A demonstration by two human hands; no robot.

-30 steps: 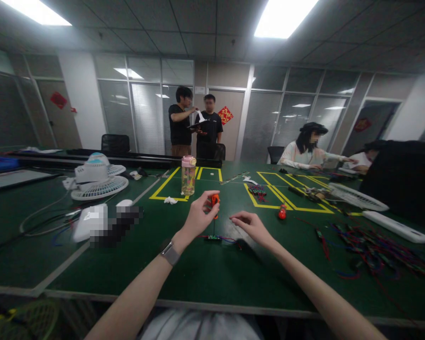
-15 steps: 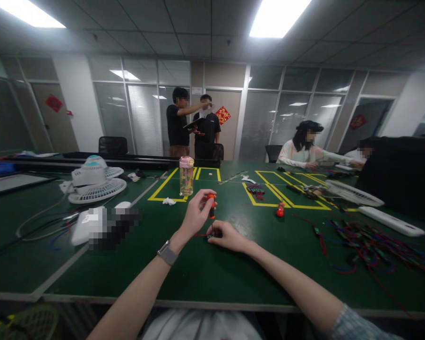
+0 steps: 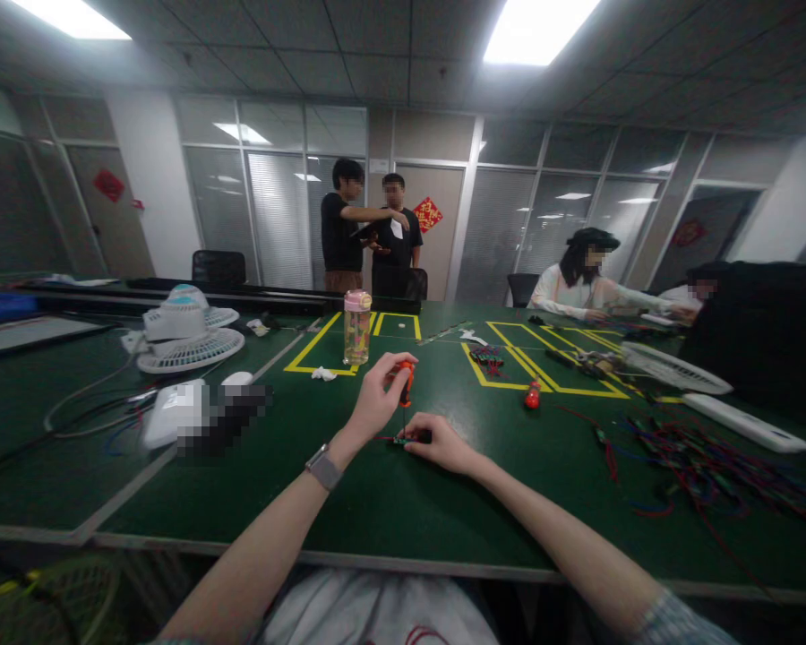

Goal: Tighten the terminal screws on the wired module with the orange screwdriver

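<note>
"Two hands of yours are over the bench; what are their fingers doing?"

"Your left hand has its fingers closed round the orange-and-black handle of the screwdriver, which you hold nearly upright. Your right hand pinches the right end of the green board between its fingertips."

"Where does your board lie?"

"On the bench in front of you, under the screwdriver. The shaft reaches down to it, though the tip is too small for you to tell whether it sits in a screw. A red wire leaves the board on its left."

"Which containers do you have near?"

"Beyond your left hand, your bottle stands upright beside the yellow tape, its pink lid shut. Its walls are see-through with yellowish tints, but you cannot tell contents from print. Low on your left, below the bench's edge, is a green mesh basket; what it holds is too dark to make out."

"And to your right?"

"A red tool near the tape, then a heap of wired boards. A smaller pile lies inside a taped outline."
</note>
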